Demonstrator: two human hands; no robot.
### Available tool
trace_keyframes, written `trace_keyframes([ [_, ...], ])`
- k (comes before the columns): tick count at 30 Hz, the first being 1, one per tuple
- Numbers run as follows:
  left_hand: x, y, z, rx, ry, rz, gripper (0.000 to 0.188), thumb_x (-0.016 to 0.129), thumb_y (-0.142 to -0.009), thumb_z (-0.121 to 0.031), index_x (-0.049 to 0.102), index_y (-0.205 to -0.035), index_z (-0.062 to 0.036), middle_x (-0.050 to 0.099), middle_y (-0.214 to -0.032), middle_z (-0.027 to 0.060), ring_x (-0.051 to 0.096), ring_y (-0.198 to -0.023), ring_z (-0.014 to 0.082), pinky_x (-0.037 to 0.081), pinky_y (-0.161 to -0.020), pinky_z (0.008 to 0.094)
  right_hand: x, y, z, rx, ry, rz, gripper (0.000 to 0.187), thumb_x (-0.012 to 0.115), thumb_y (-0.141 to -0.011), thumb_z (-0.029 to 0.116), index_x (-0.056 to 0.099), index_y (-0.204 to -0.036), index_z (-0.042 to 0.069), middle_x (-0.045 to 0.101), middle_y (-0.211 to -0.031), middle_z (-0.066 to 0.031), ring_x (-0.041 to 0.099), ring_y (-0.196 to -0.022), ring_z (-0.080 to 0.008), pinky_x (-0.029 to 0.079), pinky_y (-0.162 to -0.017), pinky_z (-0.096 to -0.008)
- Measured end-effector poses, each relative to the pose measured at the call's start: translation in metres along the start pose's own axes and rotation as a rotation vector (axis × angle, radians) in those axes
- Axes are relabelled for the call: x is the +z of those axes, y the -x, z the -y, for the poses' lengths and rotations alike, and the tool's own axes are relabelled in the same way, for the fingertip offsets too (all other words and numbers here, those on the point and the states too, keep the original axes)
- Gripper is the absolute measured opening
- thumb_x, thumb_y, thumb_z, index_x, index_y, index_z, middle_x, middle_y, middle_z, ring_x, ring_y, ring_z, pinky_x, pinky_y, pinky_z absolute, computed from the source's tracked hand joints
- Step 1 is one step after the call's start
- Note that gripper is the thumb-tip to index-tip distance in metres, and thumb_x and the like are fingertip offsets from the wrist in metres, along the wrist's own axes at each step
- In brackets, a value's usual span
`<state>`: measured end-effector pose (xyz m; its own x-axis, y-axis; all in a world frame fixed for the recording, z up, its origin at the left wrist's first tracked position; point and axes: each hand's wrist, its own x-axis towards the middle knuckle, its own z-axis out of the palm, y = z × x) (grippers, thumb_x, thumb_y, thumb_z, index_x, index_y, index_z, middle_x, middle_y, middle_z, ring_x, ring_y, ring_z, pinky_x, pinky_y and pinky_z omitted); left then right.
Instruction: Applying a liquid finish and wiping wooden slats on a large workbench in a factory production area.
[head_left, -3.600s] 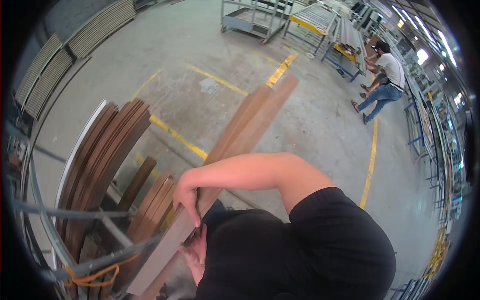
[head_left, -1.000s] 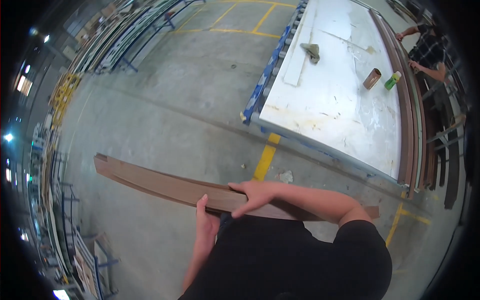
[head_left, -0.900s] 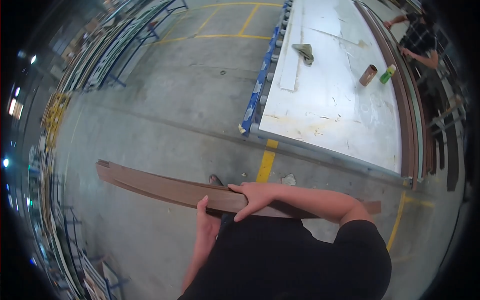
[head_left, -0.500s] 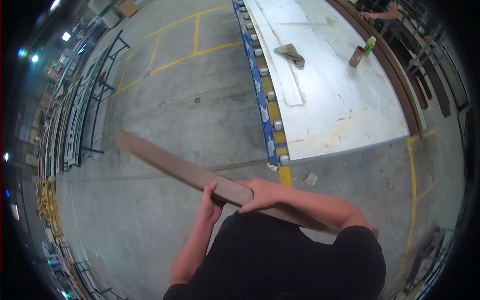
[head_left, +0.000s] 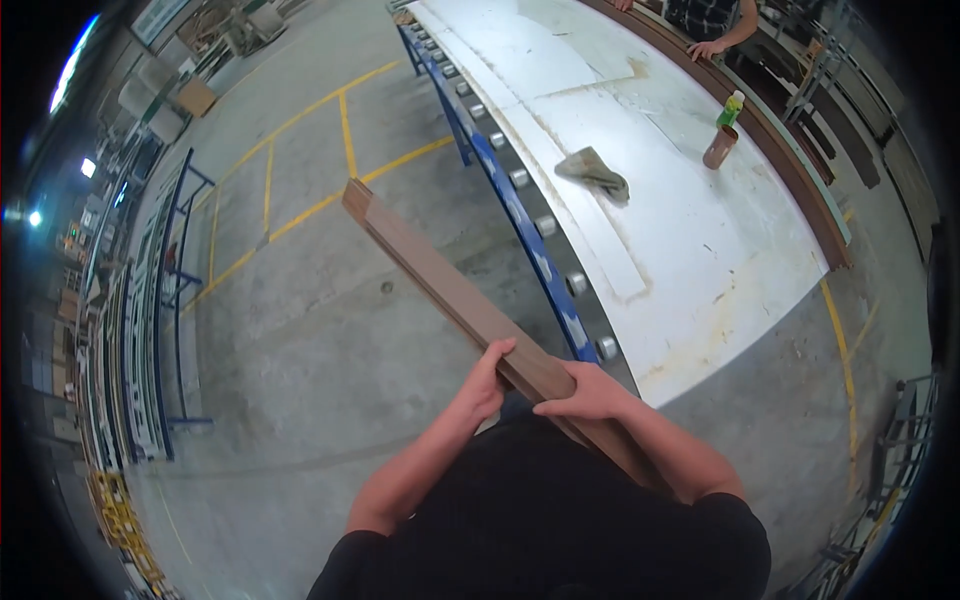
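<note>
Closed around a brown board (head_left: 450, 285) with both hands: left grip (head_left: 487, 382) at its left edge, thumb on top; right grip (head_left: 590, 390) just beside, wrapped over from the right edge, thumb laid across the upper face. Held raised above the concrete floor (head_left: 300, 370), slanting from beneath the right forearm (head_left: 680, 450) through both grips to a free end well ahead and to their left. Cannot tell whether one piece or several stacked. Near the right grip, ahead and to its right, a white-topped counter (head_left: 700, 310), bordered on the side toward the board by a blue rail (head_left: 510, 195) and rollers (head_left: 545, 225). Lying on top, ahead of the grips, a crumpled cloth (head_left: 592, 173); farther right, standing close together, a brown cup (head_left: 719, 148) and a green bottle (head_left: 731, 108). Beyond these, along the far edge, brown strips (head_left: 790, 185), touched by a co-worker's hand (head_left: 707, 49). Well left of the grips, a blue rack (head_left: 145, 340).
</note>
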<state>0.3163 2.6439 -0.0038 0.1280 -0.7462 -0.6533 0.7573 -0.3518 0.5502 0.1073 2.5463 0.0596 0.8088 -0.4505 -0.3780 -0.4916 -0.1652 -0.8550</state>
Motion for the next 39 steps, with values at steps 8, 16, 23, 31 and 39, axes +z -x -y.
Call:
trace_keyframes([
  [8,0.059,-0.184,-0.151,-0.083,0.212,0.062,0.045,0.074,-0.086,-0.031,0.063,-0.121,-0.0048,0.067,-0.116,0.0107,0.062,-0.115,0.0273,0.047,-0.105,0.0441,-0.129,-0.163,0.05,0.215,0.086,-0.049,0.112,0.086,-0.068,0.042,0.034,-0.159,0.002,0.063,-0.135,-0.0283,0.064,-0.126,-0.038,0.049,-0.107,-0.043],
  [16,0.134,-0.358,-0.264,-0.155,0.071,0.054,0.035,0.074,-0.083,-0.036,0.067,-0.108,-0.0125,0.068,-0.103,0.0065,0.067,-0.097,0.0243,0.053,-0.086,0.0424,-0.238,-0.307,-0.016,0.181,-0.085,-0.268,0.106,0.087,-0.072,0.044,0.038,-0.158,0.006,0.065,-0.135,-0.0237,0.065,-0.124,-0.033,0.049,-0.107,-0.042],
  [23,0.137,-0.467,-0.323,-0.257,-0.074,0.038,0.037,0.074,-0.086,-0.029,0.067,-0.114,-0.0064,0.07,-0.108,0.0069,0.066,-0.105,0.0224,0.053,-0.094,0.042,-0.303,-0.395,-0.088,0.594,-0.533,-0.736,0.099,0.078,-0.092,0.044,0.023,-0.167,0.008,0.072,-0.115,-0.0195,0.07,-0.105,-0.0257,0.054,-0.094,-0.0377],
  [31,0.17,-0.554,-0.381,-0.26,-0.096,0.045,0.038,0.077,-0.084,-0.02,0.064,-0.114,-0.0006,0.068,-0.105,0.0078,0.067,-0.098,0.0195,0.055,-0.085,0.0372,-0.379,-0.416,-0.151,0.838,0.18,-1.211,0.067,0.081,-0.081,0.024,0.06,-0.141,0.003,0.066,-0.132,-0.021,0.067,-0.115,-0.0385,0.053,-0.1,-0.0428],
  [39,0.185,-0.614,-0.395,-0.17,-0.151,-0.092,0.046,0.082,-0.079,-0.023,0.062,-0.112,0.0028,0.066,-0.108,0.0113,0.065,-0.099,0.0217,0.054,-0.087,0.038,-0.346,-0.386,-0.084,0.788,0.043,-1.058,0.106,0.09,-0.078,0.033,0.032,-0.162,0.005,0.056,-0.148,-0.0255,0.056,-0.135,-0.0409,0.045,-0.113,-0.0476],
])
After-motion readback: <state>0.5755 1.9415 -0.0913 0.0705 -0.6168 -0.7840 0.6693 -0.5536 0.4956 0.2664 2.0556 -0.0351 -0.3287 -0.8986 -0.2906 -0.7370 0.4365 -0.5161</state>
